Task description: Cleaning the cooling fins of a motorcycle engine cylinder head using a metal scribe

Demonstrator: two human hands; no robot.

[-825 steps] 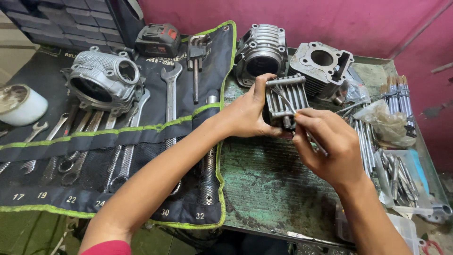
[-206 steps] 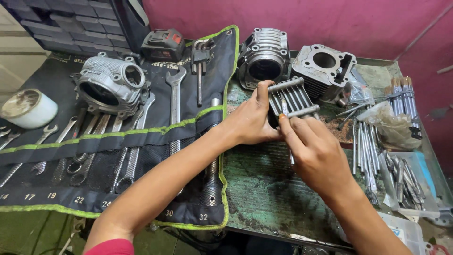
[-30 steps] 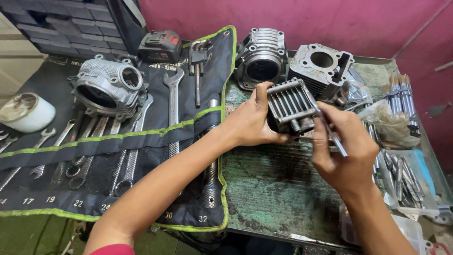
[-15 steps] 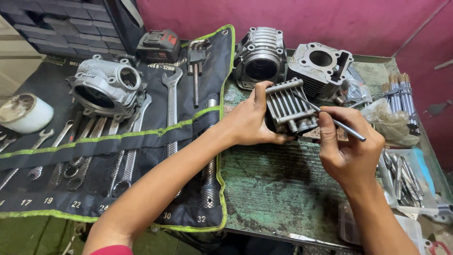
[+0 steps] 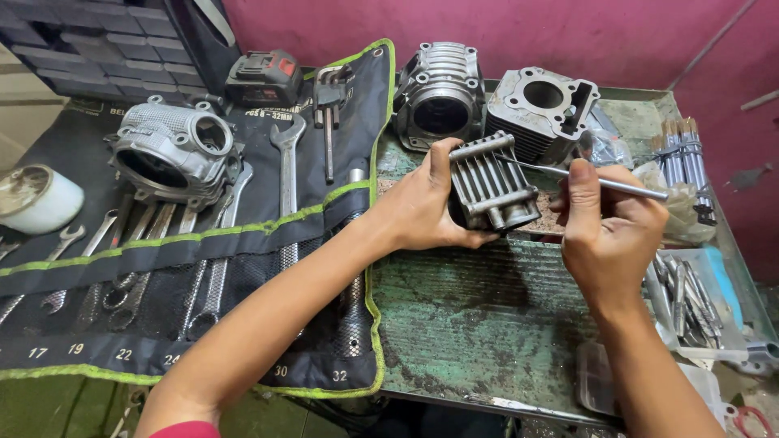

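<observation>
Left hand (image 5: 426, 207) grips the finned cylinder (image 5: 491, 185) above the bench; right hand (image 5: 610, 223) pinches a rod (image 5: 584, 179) at its 3 o'clock. Tool roll (image 5: 195, 243) at 9 o'clock holds wrenches (image 5: 286, 174).

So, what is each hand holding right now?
Left hand: closed on the finned cylinder.
Right hand: closed on the thin metal rod.
</observation>
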